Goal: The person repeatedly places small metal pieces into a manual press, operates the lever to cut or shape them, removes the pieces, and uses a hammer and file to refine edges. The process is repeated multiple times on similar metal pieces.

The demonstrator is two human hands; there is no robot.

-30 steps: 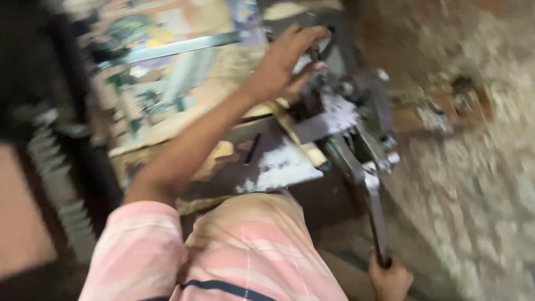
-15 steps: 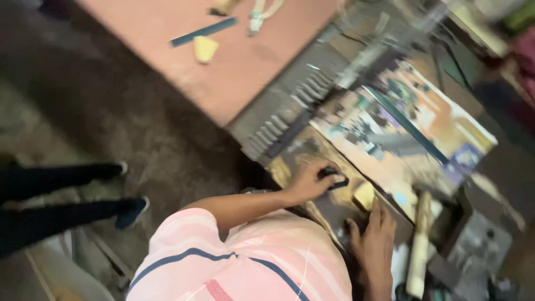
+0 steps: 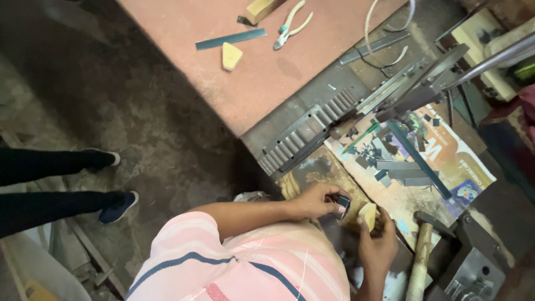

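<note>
So the left hand (image 3: pixel 320 202) is pinching a small dark metal piece (image 3: pixel 342 205) low in the frame, and the right hand (image 3: pixel 378 245) is closed around a pale wooden block (image 3: pixel 368 215) just beside it. A wooden-handled hammer (image 3: pixel 419 262) lies right next to that hand, and pliers (image 3: pixel 288 25) sit up on the reddish table (image 3: pixel 267 78).

The left hand (image 3: pixel 320 200) was curled with its fingers pinched; the right hand (image 3: pixel 376 242) was raised close beside it, apparently gripping.

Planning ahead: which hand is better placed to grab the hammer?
Likely the right hand, beside the hammer handle, though holding a pale block. The left hand, gripping a metal piece, is farther.
</note>
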